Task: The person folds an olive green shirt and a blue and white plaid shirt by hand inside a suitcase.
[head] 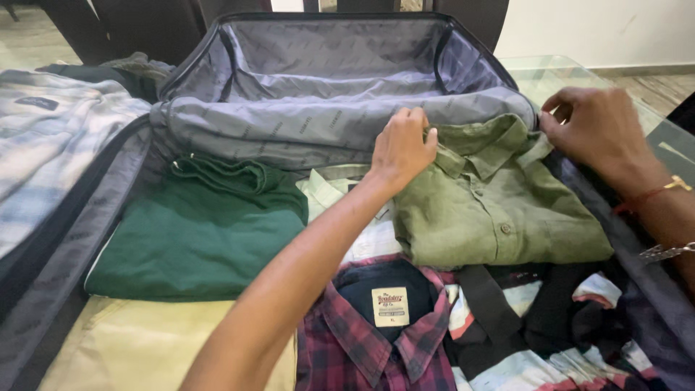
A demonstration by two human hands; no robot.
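Olive-green folded shirt (492, 199) at the far right of the open suitcase (326, 123), amid other folded clothes; left hand (402, 148) pinching its collar, right hand (601, 127) nipping the far collar edge. Likely mid-placement: next, pressing flat and squaring against the dark green garment (195, 232). Right fingertips partly hidden; plaid shirt (376, 340) cut off below.

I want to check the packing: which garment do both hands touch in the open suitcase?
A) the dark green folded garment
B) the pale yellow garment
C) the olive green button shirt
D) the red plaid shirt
C: the left hand and the right hand both rest on the collar end of the olive green button shirt.
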